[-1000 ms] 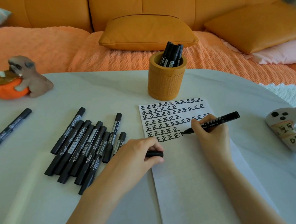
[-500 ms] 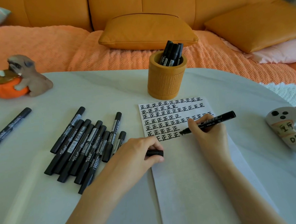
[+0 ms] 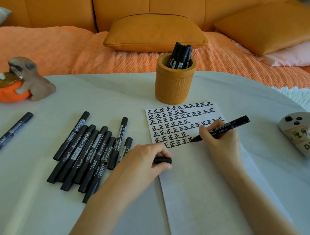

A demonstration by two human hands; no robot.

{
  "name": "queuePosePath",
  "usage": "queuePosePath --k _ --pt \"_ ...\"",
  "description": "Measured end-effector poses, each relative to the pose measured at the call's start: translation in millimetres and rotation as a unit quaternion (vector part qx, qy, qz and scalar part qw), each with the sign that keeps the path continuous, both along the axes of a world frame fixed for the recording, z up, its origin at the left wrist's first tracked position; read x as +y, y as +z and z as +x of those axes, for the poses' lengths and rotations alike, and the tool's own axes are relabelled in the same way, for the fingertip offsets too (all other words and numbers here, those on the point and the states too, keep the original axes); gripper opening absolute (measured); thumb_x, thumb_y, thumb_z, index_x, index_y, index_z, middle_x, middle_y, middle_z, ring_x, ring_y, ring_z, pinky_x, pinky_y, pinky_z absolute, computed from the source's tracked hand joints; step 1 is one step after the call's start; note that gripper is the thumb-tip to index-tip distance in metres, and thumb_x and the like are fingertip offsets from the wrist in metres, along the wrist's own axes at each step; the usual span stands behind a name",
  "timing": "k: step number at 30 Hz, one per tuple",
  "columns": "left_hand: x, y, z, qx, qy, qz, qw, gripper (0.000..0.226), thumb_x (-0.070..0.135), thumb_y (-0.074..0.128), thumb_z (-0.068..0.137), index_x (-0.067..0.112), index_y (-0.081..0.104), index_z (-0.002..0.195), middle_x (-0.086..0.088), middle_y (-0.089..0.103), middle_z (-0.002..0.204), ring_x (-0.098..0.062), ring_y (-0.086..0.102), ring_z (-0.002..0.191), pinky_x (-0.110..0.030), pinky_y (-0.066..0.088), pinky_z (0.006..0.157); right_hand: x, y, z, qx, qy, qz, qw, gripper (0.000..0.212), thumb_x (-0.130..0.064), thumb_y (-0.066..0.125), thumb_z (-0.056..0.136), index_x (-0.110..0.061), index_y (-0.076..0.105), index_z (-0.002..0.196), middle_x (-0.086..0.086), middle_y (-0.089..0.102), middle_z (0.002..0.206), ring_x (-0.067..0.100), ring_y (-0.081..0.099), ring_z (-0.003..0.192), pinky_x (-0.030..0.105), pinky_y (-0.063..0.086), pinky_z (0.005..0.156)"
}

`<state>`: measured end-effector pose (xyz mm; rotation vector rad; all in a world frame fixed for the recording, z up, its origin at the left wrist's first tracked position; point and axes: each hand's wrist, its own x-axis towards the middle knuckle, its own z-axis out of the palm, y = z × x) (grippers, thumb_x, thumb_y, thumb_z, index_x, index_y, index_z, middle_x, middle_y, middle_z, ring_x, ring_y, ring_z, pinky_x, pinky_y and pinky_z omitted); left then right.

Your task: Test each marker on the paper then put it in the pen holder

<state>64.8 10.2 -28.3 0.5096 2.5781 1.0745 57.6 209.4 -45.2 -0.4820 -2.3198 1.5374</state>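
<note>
Now I am mid-task: my right hand pinches the uncapped marker in curled fingers, tip on the paper at frame centre. My left hand grips its cap. A few tested markers stand in the pen holder above, and a big pile waits at left.

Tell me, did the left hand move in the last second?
No. The left hand still holds the cap at the left edge of the paper.

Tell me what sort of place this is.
Most likely a home living room: an orange sofa with a loose cushion stands right behind the white table, and a dog figurine sits on the table as decoration.
</note>
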Motion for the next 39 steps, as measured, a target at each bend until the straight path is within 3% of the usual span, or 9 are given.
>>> queuePosePath --k 13,27,31,33,35,39 --pt "0 0 0 0.002 0.001 -0.001 1.0 0.014 0.032 0.069 0.081 0.033 0.063 0.094 0.02 0.068 0.092 0.008 0.061 0.086 -0.013 0.048 0.078 -2 -1 0 0.006 -0.008 0.016 1.0 0.027 -0.011 0.062 0.086 -0.009 0.045 0.066 -0.016 0.04 0.041 0.003 0.038 0.042 0.011 0.028 0.041" --pt "0 -1 -1 -0.004 0.0 0.001 1.0 0.014 0.031 0.069 0.081 0.034 0.063 0.093 0.021 0.068 0.094 0.007 0.061 0.088 -0.02 0.05 0.083 3 -7 -2 0.007 -0.046 0.004 0.999 0.025 -0.013 0.06 0.082 -0.011 0.042 0.065 -0.014 0.035 0.04 0.007 0.036 0.041 0.013 0.024 0.04" --pt "1 -2 0 0.003 0.004 0.002 1.0 0.013 0.034 0.068 0.081 0.036 0.062 0.093 0.021 0.068 0.094 0.006 0.062 0.087 -0.023 0.051 0.083 5 -1 -1 0.016 -0.047 -0.051 0.998 0.024 -0.019 0.063 0.085 -0.014 0.048 0.066 -0.012 0.039 0.046 0.006 0.031 0.044 0.02 0.026 0.047" --pt "2 0 0 0.011 0.015 0.017 1.0 0.013 0.035 0.068 0.081 0.035 0.063 0.093 0.021 0.068 0.092 0.002 0.063 0.084 -0.028 0.052 0.081 6 4 0 0.022 -0.044 -0.097 0.994 0.025 -0.023 0.067 0.085 -0.016 0.051 0.067 0.001 0.039 0.054 0.014 0.032 0.051 0.026 0.027 0.05" --pt "2 2 0 0.028 0.036 0.042 0.998 0.013 0.036 0.067 0.081 0.036 0.064 0.094 0.021 0.067 0.09 -0.002 0.064 0.079 -0.03 0.053 0.077 5 9 1 0.031 -0.027 -0.144 0.989 0.027 -0.026 0.069 0.085 -0.015 0.051 0.067 0.004 0.037 0.054 0.017 0.031 0.051 0.026 0.026 0.05" --pt "4 8 -1 0.043 0.082 0.125 0.988 0.011 0.029 0.068 0.081 0.031 0.067 0.091 0.015 0.069 0.079 -0.002 0.063 0.063 -0.014 0.048 0.06 2 16 3 0.04 0.003 -0.226 0.973 0.032 -0.033 0.066 0.087 -0.009 0.054 0.069 0.001 0.037 0.051 0.015 0.031 0.048 0.02 0.027 0.045"
